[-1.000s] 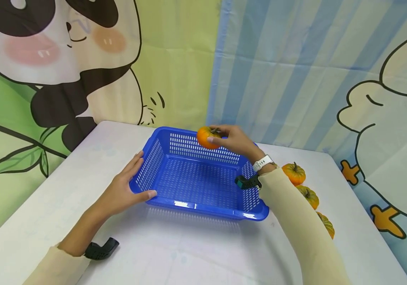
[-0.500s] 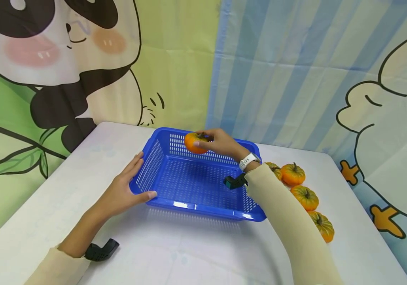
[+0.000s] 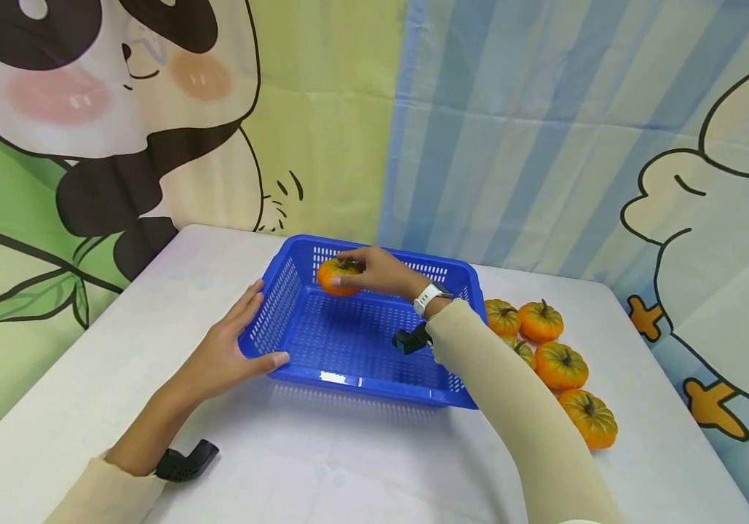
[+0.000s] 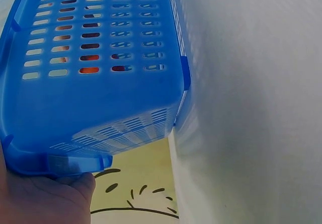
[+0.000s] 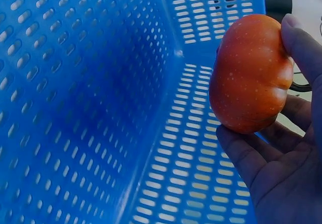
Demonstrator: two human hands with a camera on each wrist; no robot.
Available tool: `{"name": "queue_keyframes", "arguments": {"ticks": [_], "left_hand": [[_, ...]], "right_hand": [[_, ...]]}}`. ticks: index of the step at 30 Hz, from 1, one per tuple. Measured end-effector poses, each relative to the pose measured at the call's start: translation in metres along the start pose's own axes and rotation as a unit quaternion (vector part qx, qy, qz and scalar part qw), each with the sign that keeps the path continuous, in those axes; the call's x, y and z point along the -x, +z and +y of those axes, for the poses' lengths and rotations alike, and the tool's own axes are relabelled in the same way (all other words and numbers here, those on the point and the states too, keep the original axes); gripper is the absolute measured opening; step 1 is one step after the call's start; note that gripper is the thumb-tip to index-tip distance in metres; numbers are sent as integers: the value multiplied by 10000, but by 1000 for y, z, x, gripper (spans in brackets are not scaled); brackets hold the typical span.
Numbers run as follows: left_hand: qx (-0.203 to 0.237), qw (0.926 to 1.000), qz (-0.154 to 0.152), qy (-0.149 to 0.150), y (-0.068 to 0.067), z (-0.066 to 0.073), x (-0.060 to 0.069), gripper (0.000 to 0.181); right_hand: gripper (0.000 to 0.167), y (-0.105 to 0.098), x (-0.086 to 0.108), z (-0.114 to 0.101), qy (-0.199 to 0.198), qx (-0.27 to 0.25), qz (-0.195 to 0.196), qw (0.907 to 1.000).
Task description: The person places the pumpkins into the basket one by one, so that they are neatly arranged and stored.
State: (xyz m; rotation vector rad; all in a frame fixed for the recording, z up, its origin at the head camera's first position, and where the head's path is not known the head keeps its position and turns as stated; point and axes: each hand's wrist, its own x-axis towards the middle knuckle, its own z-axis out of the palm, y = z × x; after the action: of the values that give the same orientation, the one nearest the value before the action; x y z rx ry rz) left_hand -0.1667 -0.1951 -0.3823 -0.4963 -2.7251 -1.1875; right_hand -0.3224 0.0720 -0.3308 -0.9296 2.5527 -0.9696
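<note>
Pumpkin [image 3: 333, 281] leftward, basket [image 3: 361, 385] corner behind sleeve [image 3: 512, 393]

No readable lettering
No text, brand or number can be read on the basket [image 3: 387, 388] or the far backdrop [image 3: 328, 109]

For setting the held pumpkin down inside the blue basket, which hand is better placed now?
The right hand, probably: it grips the pumpkin over the blue basket. The left hand holds no pumpkin and touches the basket at one side, so it seems better placed for steadying.
</note>
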Motion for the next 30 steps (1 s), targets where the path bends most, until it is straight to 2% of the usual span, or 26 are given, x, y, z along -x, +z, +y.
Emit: {"name": "queue_keyframes", "arguments": {"ticks": [6,13,23,30], "left_hand": [[4,10000,-6,-25,1,1,0,105],[-72,10000,-7,-18,0,1,0,105],[-89,9999,-87,-102,-1,3,1,106],[-176,9998,-80,-83,-2,3,0,105]], "right_hand": [[61,8,-6,2,50,110,35,9999],[58,14,-8,6,222,167,-174,9995],[54,24,-18,-6,396,316,-364,9981],[54,30,-26,-8,324,308,-385,9983]]}}
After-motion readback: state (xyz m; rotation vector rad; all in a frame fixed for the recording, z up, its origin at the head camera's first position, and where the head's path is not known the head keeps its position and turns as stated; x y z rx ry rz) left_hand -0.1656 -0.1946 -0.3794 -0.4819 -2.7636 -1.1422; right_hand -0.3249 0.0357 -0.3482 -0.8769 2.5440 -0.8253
